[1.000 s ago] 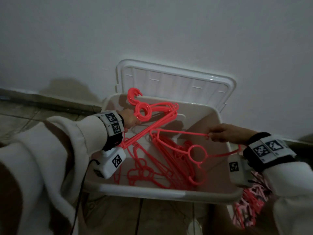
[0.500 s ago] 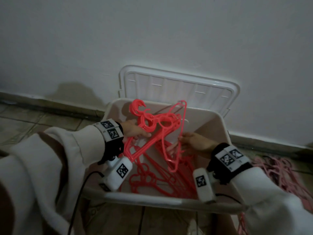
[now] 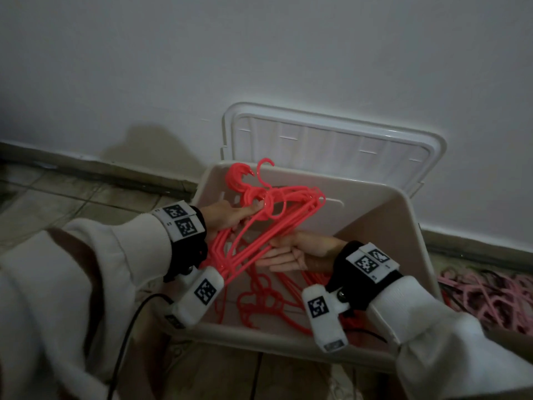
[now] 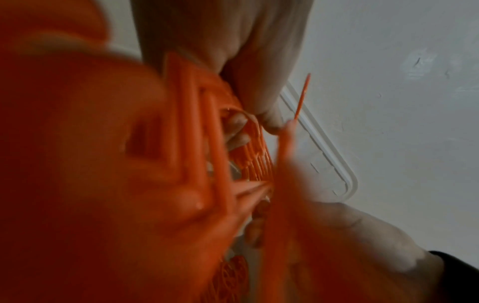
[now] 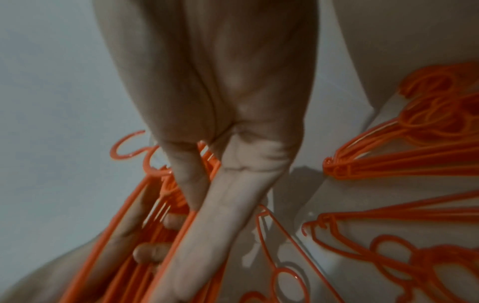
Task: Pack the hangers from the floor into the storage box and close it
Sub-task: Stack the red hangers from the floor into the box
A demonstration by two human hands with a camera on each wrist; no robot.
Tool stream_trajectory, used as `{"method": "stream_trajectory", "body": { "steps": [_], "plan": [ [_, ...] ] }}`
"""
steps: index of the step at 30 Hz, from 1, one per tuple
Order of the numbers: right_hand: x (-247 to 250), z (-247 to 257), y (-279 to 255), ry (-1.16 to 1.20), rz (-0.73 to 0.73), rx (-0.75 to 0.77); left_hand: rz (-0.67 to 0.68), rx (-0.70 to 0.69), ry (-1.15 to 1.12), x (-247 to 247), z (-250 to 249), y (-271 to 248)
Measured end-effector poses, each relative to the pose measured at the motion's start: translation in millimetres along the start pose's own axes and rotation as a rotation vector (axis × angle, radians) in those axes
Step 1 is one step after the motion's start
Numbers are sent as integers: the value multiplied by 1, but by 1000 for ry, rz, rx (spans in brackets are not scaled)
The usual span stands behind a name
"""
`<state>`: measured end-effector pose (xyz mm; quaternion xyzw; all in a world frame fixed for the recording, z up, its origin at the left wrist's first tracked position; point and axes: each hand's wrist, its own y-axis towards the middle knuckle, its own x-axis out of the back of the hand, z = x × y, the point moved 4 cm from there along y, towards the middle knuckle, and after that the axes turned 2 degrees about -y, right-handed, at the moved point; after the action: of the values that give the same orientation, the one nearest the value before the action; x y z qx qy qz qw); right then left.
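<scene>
Cream sleeves (image 3: 121, 255), black wristbands (image 3: 346, 264), coded tags (image 3: 181, 217)

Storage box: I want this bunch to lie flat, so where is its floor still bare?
Bare floor shows in the storage box at the right, below the right hand, and along the back wall. The near middle is crowded with loose hangers. The left hand grips the held bunch.

A home interior: a storage box (image 3: 415, 223) is sitting on tiled floor (image 3: 72, 203) against a plain white wall (image 3: 259, 53) with a dark skirting (image 3: 115, 174).

Both hands (image 3: 230, 217) on hanger bundle (image 3: 277, 215) above storage box (image 3: 403, 226)
</scene>
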<state>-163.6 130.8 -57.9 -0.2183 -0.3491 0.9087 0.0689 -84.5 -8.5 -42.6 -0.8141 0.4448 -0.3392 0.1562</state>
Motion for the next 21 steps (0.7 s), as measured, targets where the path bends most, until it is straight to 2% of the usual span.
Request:
{"method": "stream_trajectory", "body": {
  "steps": [4,7,11,14,18,21],
  "plan": [
    [5,2,-1,0,16,19,-23,-32,-117,-1,1,-6],
    [3,-1,2,-18,33,19,-20,-12,-70,-2,-1,-7],
    [4,-1,2,-98,40,50,70,-35,11,-1,-4,-6],
    [10,-2,6,-317,24,-3,29,-93,93,5,-10,-7],
    [21,-9,27,-751,-71,-142,-5,-206,193,11,-18,-8],
    [15,-19,53,-874,-80,-163,-46,-261,203,17,-18,-5]
  ]
}}
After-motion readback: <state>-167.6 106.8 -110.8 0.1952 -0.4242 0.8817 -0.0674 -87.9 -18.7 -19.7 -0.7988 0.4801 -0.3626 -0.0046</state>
